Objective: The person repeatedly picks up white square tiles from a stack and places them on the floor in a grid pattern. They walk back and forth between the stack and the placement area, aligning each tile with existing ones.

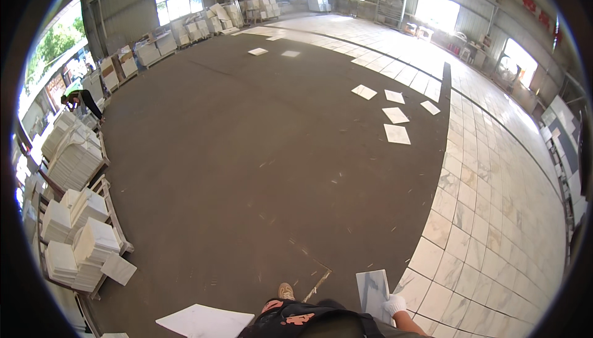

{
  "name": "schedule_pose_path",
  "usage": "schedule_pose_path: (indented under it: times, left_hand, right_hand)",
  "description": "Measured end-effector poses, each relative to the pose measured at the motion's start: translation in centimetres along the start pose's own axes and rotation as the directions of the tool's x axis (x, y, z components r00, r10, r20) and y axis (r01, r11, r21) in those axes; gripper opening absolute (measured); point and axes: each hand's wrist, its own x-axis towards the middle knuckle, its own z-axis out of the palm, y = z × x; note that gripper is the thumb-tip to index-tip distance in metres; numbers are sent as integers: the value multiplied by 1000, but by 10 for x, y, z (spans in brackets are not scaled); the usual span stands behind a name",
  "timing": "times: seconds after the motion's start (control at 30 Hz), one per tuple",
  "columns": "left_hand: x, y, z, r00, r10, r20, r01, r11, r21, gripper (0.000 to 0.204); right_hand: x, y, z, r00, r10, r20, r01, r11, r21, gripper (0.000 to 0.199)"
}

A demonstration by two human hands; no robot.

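At the lower edge, nearest the camera, the person's dark-clothed torso (309, 321) is filling the frame bottom, with one tan shoe (285, 291) showing ahead of it on the dark floor (247, 152). The right hand (394, 304), wearing a white glove, is closing around the lower right corner of one grey-veined white tile (373, 293). The tile is standing nearly on edge just to the left of that hand, at the boundary where the dark floor is meeting the laid marble paving (494, 227). The left hand is not appearing in view, so its state cannot be told.

One loose white slab (204, 322) is lying flat on the floor at lower left, well apart from the held tile. Four loose tiles (395, 115) are lying in a cluster on the dark floor near the paving's edge, further off, and two more loose tiles (258, 51) are lying beyond them. Along the left side, stacked tiles on wooden racks (77, 239) are standing in a row; their number is too great to count. One other person (80, 99) is bending over beside the far racks.
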Motion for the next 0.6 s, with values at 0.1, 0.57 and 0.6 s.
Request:
schedule_pose_path:
  times: [0.1,0.57,0.6]
  left_hand:
    - [51,35,96,991,125,46,-128,989,67,48]
    - [145,65,497,970,-153,189,190,961,-199,40]
    - [159,59,516,971,-182,159,207,964,-166,39]
  right_hand:
    - [14,-6,5,990,110,82,-108,994,-28,36]
    - [262,-110,-55,926,223,304,-249,967,51,36]
    - [291,-127,-81,940,189,285,-219,973,77,35]
